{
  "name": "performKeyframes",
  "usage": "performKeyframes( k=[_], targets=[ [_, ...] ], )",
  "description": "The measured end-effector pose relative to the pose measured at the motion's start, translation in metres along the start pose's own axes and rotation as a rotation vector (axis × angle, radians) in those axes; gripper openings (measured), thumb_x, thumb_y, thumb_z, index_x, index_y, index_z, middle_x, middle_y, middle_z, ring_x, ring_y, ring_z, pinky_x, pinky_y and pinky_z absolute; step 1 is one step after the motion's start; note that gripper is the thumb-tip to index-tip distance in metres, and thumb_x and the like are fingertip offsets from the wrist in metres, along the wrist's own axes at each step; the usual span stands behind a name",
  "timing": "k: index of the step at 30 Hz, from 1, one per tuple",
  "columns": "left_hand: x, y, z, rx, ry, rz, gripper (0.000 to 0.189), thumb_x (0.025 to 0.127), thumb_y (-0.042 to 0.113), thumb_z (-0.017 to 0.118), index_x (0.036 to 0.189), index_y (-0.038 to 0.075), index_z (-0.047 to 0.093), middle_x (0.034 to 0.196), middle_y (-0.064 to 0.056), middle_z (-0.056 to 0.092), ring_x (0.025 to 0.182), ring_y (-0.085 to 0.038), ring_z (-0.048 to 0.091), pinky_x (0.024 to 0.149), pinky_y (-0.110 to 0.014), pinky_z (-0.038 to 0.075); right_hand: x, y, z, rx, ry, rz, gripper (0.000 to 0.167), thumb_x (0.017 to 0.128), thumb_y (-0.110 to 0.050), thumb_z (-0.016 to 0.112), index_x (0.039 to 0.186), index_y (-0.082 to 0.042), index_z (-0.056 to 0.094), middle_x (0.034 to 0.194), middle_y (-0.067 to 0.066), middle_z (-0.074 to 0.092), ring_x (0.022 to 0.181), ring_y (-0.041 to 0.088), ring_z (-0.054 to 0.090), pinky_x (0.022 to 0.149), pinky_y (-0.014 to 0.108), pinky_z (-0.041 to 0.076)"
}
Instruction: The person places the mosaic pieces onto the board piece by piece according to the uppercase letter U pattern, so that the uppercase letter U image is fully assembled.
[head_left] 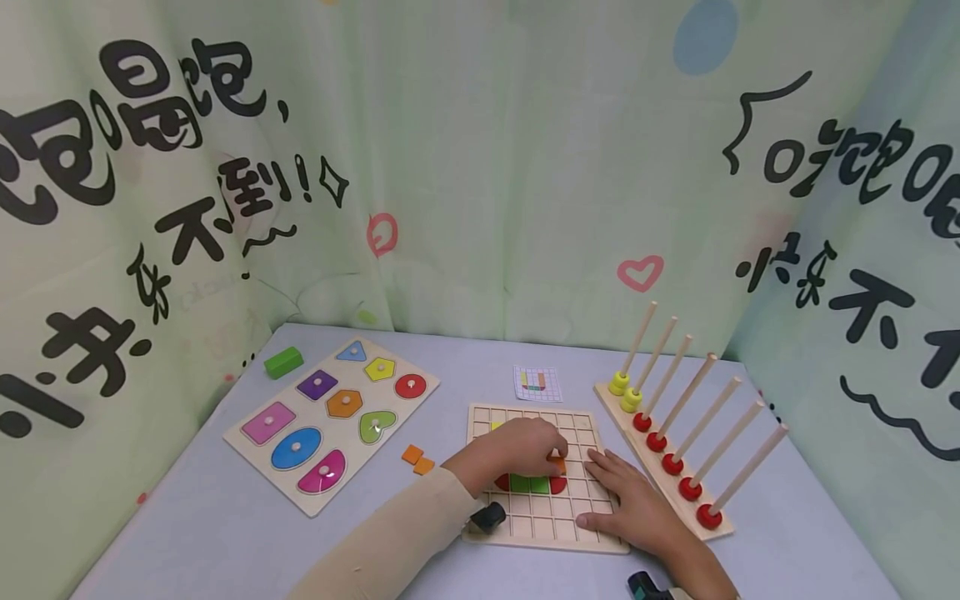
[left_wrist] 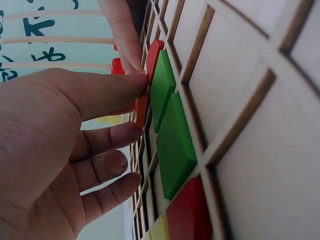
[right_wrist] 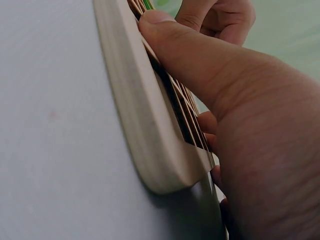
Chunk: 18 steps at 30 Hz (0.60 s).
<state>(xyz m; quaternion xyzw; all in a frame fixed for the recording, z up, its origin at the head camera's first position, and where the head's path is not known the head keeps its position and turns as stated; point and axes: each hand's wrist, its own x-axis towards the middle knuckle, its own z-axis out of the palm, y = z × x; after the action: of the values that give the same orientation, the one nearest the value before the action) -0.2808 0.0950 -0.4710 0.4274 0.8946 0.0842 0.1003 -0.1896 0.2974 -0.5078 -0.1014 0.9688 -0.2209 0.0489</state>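
Note:
My left hand pinches a small orange square tile between thumb and fingers. It holds the tile at the wooden grid board, right by a rounded red piece. Two green square tiles lie in a row on the grid, with another red piece at their other end. Part of a yellow piece shows behind my left wrist. My right hand rests on the board's right edge with fingers spread, its thumb lying over the rim. Some of the grid is hidden under both hands.
Two loose orange tiles lie left of the board, near a shape puzzle board with colourful knobbed pieces. A green block sits beyond it. Behind the grid is a pattern card. A peg rack with beads stands on the right.

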Motion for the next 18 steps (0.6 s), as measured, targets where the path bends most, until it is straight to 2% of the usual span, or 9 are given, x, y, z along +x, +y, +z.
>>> performKeyframes(
  k=[11,18],
  targets=[
    [-0.0015,-0.0034,0.002,0.024,0.015,0.04,0.021,0.093,0.033,0.065,0.112,0.026,0.072,0.089,0.014,0.06,0.076,-0.003,0.052,0.072,-0.02,0.045,0.0005,0.0009,0.0014,0.004,0.0,-0.002,0.099,0.067,-0.071,0.07,0.143,-0.011,0.05,0.153,0.005,0.036,0.143,0.036,0.022,0.107,0.064,0.021],
    [-0.0028,-0.0031,0.0013,0.018,0.007,0.035,0.021,0.093,0.032,0.066,0.113,0.026,0.072,0.091,0.014,0.061,0.078,-0.003,0.053,0.074,-0.021,0.046,0.0006,0.0027,0.0017,-0.004,0.013,-0.016,0.099,0.067,-0.071,0.07,0.143,-0.011,0.05,0.152,0.006,0.038,0.142,0.036,0.023,0.105,0.065,0.023]
  ],
)
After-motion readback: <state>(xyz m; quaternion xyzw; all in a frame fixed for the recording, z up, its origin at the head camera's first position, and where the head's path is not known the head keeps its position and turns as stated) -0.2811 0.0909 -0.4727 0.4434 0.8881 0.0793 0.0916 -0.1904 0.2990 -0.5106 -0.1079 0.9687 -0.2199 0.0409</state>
